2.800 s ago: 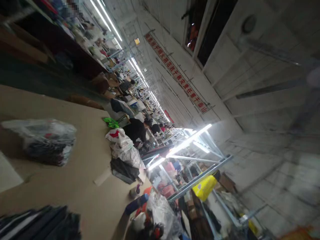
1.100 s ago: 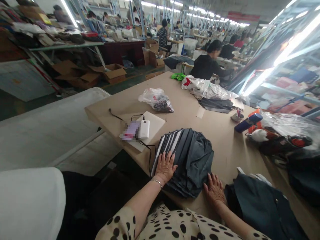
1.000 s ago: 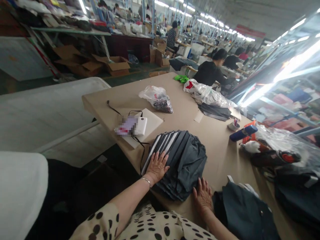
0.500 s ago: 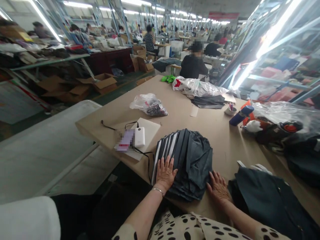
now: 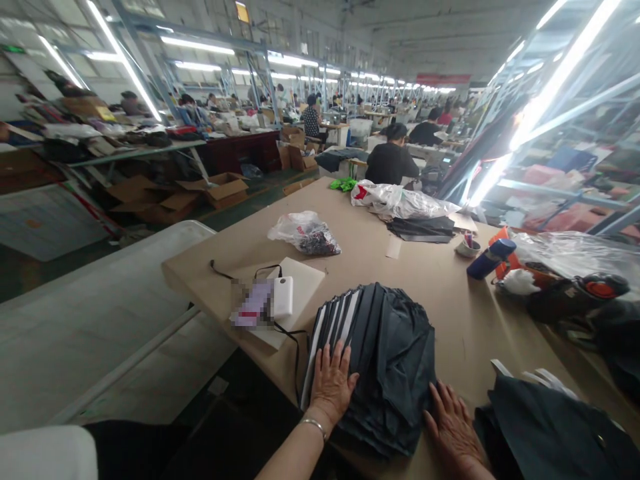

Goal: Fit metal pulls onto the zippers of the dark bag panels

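Observation:
A fanned stack of dark grey fabric pieces point(image 5: 385, 360) lies at the near edge of a brown work table point(image 5: 430, 280). My left hand point(image 5: 333, 385) rests flat on the stack's left side, fingers stretched out, a thin bracelet on the wrist. My right hand point(image 5: 454, 430) lies flat on the table against the stack's right edge, fingers spread. Neither hand holds anything.
A white power bank point(image 5: 283, 298) with a black cable sits on a white board left of the stack. Dark garments point(image 5: 550, 433) lie at right. Plastic bags point(image 5: 305, 233), a blue bottle point(image 5: 490, 258) and a cup stand farther off. A person in black point(image 5: 391, 160) sits at the far end.
The view swung from the ceiling down to the table, then lifted slightly. Both hands stay flat at the fabric stack, hardly moved.

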Tool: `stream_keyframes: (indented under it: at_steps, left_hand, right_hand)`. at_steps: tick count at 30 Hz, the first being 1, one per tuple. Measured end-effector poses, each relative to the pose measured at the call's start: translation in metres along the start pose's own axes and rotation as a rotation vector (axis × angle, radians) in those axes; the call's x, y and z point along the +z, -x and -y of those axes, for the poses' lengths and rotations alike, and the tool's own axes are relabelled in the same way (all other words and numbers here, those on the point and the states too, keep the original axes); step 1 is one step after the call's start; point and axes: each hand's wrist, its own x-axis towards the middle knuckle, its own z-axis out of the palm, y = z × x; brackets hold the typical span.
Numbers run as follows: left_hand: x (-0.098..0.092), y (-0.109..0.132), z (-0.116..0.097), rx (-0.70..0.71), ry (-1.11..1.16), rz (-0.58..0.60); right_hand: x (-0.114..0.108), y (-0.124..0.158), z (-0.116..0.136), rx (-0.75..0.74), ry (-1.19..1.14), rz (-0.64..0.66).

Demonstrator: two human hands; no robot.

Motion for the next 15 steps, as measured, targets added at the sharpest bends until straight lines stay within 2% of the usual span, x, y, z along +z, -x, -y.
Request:
stream_keyframes:
  at_steps: [6,15]
  left_hand:
    - [0.002,0.002,0.0,0.007,-0.017,0.015]
    - [0.002,-0.001,0.003,0.008,-0.007,-0.074]
  right_hand:
    - [0.001,0.001,0.0,-0.016,-0.029,-0.016]
    - [0.018,-0.007,-0.008,-0.023,-0.022,-0.017]
